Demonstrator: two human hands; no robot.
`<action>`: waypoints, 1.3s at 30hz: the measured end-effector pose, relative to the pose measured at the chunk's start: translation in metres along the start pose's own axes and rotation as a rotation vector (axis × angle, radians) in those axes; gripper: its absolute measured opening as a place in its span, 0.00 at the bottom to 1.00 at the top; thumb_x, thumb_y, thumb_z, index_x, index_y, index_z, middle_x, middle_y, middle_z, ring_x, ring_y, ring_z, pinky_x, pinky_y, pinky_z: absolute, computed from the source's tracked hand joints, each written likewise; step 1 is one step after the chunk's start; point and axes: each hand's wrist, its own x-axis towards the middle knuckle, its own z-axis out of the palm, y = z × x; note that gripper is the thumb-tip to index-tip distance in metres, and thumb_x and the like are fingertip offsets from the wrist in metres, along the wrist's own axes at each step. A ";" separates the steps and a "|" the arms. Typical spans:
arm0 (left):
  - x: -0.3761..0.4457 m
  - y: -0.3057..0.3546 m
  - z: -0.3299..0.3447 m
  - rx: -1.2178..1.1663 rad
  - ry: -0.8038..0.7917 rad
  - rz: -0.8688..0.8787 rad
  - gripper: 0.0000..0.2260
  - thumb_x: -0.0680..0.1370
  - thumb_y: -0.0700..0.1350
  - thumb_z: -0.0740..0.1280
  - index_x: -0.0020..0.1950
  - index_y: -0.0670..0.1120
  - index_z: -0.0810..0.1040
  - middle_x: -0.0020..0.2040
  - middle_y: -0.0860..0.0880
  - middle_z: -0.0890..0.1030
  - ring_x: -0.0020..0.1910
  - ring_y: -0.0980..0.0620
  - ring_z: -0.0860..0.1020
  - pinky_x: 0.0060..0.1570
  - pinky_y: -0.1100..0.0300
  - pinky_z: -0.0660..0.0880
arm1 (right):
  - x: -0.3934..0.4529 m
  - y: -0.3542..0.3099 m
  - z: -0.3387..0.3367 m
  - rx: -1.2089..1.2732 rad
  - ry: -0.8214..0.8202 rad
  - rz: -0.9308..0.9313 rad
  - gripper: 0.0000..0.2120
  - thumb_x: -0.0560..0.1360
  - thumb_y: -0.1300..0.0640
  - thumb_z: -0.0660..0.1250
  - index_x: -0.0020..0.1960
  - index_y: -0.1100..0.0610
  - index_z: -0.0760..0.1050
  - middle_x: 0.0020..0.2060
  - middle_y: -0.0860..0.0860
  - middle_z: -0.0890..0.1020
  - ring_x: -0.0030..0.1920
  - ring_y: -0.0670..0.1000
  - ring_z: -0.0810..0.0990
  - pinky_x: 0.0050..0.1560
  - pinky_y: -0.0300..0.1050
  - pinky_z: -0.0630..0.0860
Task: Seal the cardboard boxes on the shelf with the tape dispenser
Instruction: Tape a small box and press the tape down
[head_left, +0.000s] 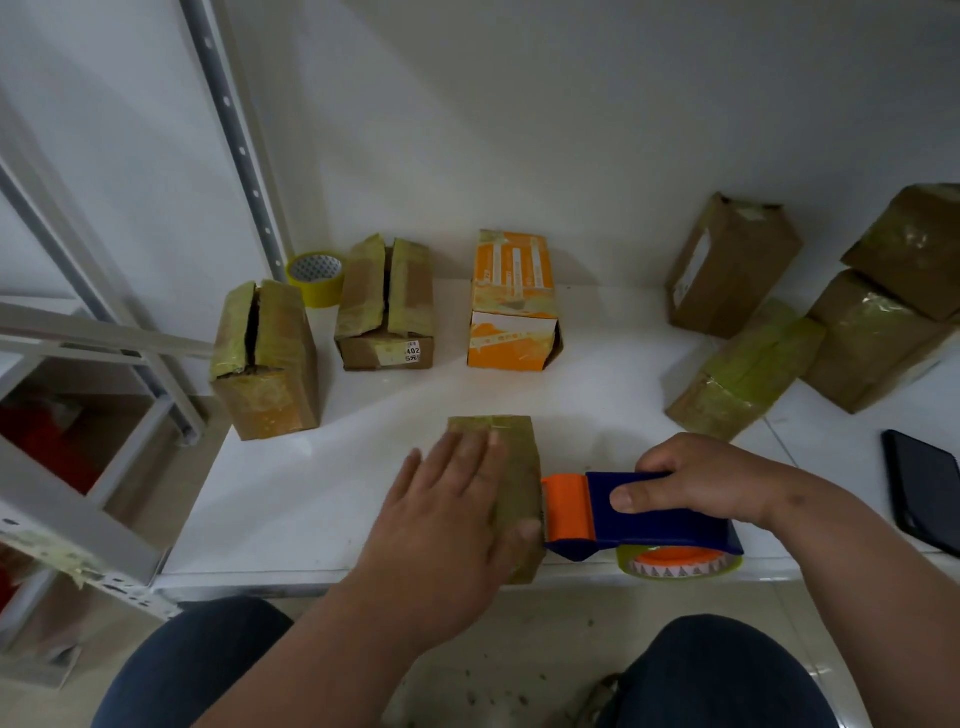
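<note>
Pinning a small cardboard box (511, 483) flat-handed — it looks light and likely to slide.
The left hand (447, 525) presses with straight fingers; the right hand (691, 480) wraps its grip round the tape dispenser (639, 514) handle.

I see a plain white wall (571, 130) beyond the grip, a perforated grey metal upright (234, 140) far left of it, a white shelf board (311, 493) under it, pale speckled floor tiles (545, 665) nearer me, soft even indoor light.
</note>
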 end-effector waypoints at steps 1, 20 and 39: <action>0.003 0.003 0.003 0.047 -0.048 0.054 0.34 0.79 0.67 0.43 0.77 0.53 0.32 0.76 0.57 0.32 0.75 0.53 0.31 0.76 0.49 0.38 | 0.000 0.000 0.000 -0.004 0.002 -0.004 0.24 0.58 0.31 0.69 0.37 0.52 0.79 0.32 0.47 0.83 0.34 0.47 0.82 0.36 0.39 0.75; 0.012 -0.005 0.019 0.061 -0.098 0.081 0.38 0.78 0.67 0.52 0.73 0.56 0.27 0.76 0.59 0.29 0.73 0.56 0.27 0.75 0.56 0.38 | -0.006 0.020 -0.012 0.090 -0.059 -0.058 0.30 0.57 0.31 0.70 0.43 0.56 0.81 0.36 0.50 0.85 0.39 0.51 0.84 0.40 0.40 0.77; 0.016 -0.013 0.023 0.045 -0.108 0.125 0.38 0.78 0.67 0.52 0.76 0.56 0.31 0.76 0.59 0.30 0.74 0.57 0.28 0.77 0.52 0.43 | -0.016 0.019 -0.020 0.183 -0.090 -0.069 0.45 0.45 0.25 0.74 0.46 0.61 0.81 0.39 0.57 0.85 0.39 0.56 0.85 0.38 0.42 0.77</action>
